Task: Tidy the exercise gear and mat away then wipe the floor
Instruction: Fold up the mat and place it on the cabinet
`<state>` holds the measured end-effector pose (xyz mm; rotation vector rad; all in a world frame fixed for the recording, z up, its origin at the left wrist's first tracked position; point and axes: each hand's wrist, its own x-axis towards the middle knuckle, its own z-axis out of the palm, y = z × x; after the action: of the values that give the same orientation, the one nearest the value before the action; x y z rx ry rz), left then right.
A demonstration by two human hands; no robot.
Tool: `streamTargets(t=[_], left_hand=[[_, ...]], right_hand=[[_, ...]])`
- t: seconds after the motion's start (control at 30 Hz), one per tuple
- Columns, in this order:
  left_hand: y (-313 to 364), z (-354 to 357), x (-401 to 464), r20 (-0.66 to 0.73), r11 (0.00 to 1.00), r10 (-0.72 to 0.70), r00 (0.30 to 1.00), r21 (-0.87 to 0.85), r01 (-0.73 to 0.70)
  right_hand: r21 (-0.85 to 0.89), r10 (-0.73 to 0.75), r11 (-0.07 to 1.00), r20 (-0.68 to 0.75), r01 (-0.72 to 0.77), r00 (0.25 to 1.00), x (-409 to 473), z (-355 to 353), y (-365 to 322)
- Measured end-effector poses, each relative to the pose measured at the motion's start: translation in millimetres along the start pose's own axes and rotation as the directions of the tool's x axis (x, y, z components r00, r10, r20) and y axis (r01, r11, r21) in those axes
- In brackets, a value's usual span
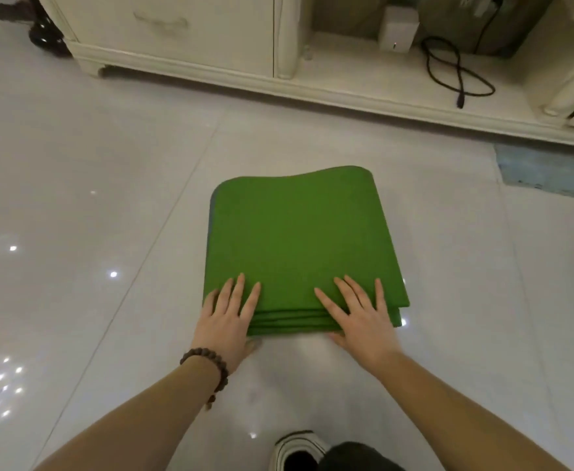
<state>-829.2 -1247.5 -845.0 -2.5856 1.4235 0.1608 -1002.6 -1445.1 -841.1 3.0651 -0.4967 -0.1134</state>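
A green exercise mat lies folded into a thick square stack on the glossy white tile floor, its layered edges facing me. My left hand grips the near left corner, fingers spread flat on top and thumb tucked under the stack. My right hand holds the near right part the same way, fingers on top and thumb below the edge. A bead bracelet circles my left wrist.
A cream cabinet with a low open shelf runs along the back; a black cable and a white box rest on that shelf. A blue-grey cloth lies at the right. My shoe is at the bottom.
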Motion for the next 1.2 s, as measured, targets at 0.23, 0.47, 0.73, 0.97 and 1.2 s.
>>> streamTargets(t=[0.23,0.47,0.73,0.97,1.2], left_hand=[[1.2,-14.4,28.2,0.121,0.994,-0.072,0.990,-0.072,0.081],[1.2,-11.5,25.9,0.052,0.991,-0.096,0.994,-0.084,0.100],[-11.3,-15.0,20.4,0.051,0.984,-0.075,0.996,-0.159,0.082],[-19.0,-26.7,12.6,0.157,0.941,-0.188,0.970,-0.256,0.224],[-7.5,-3.4,-17.8,0.023,0.910,-0.256,0.966,-0.330,0.249]], right_hand=[[0.662,0.598,0.482,0.230,-0.574,0.768,17.6,-30.7,84.2],[0.750,0.409,0.144,0.549,-0.646,0.729,20.5,-45.0,96.7],[0.764,0.501,0.244,0.428,-0.597,0.752,6.7,-46.7,80.5],[0.619,0.326,0.623,0.351,-0.479,0.878,-2.4,-36.7,74.6],[0.525,0.255,0.759,0.305,-0.386,0.918,-11.1,-31.3,73.1]])
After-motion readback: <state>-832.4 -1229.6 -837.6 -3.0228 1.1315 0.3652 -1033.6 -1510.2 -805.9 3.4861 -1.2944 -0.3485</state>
